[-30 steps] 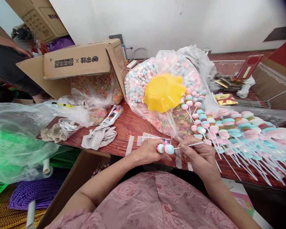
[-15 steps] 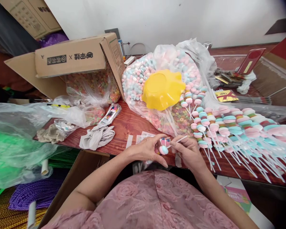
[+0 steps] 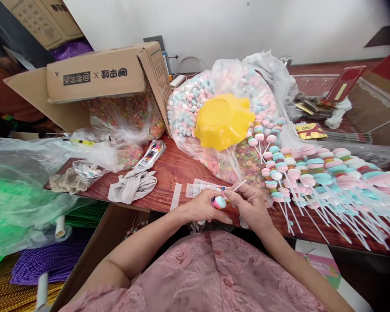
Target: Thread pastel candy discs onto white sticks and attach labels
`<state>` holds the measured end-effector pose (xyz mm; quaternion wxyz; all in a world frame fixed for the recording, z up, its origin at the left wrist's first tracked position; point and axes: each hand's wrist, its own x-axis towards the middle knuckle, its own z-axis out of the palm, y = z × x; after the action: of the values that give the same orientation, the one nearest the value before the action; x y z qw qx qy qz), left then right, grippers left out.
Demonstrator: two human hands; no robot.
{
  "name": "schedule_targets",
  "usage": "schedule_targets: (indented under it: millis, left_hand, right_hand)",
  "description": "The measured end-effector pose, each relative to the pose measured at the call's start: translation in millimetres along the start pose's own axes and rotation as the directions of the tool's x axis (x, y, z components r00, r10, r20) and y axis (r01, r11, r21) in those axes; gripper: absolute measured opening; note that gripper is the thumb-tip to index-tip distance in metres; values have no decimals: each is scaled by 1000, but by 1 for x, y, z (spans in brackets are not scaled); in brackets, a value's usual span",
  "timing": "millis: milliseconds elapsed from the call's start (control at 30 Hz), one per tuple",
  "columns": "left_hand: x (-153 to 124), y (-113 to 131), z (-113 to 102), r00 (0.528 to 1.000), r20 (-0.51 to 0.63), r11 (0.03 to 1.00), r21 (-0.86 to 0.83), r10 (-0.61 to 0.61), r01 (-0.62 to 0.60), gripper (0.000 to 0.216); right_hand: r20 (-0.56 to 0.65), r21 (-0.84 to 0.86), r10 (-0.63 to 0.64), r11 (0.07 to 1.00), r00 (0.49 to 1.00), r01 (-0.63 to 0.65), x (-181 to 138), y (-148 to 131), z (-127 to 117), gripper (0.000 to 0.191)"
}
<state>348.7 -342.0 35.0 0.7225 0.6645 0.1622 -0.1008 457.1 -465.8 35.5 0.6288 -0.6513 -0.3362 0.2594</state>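
My left hand and my right hand meet at the near edge of the red wooden table. The left hand's fingers pinch pastel candy discs on the end of a white stick. The right hand's fingers are closed round that stick just behind the candy. To the right lies a big pile of finished candy skewers, their white sticks fanning toward me. Behind the hands sits a clear bag of pink and blue candies with a yellow wavy bowl on it.
An open cardboard box holding bags of coloured ring candy stands at the back left. Grey cloth gloves, a small packet and paper slips lie on the table. A green-tinted plastic bag is at the left; red and gold packets at the right.
The candy stick tilted from level to pointing up and away, and both hands drew closer together over it. The left hand opened briefly, then closed on the candy again.
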Motion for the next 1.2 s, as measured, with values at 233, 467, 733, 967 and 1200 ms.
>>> schedule_targets:
  millis: [233,467,733,967,1200]
  left_hand:
    - [1,-5,-5,993,-60,991,89,101,-95,45]
    - [-15,3,-12,973,205,990,115,-101,79,38]
    - [-20,3,-11,959,227,979,145,-171,140,49]
    - [-18,7,-5,961,218,971,206,-168,123,48]
    - [-7,-3,-8,982,-107,968,212,158,-133,29]
  right_hand:
    - [11,-32,-18,999,1000,18,-5,3,7,29]
    - [128,68,-138,989,982,130,-9,-15,-21,22]
    - [373,-70,-151,979,915,191,-8,-19,-40,20]
    - [425,-102,-115,980,898,173,-2,-29,-21,26]
    - [59,-218,-198,954,979,206,-6,-28,-6,28]
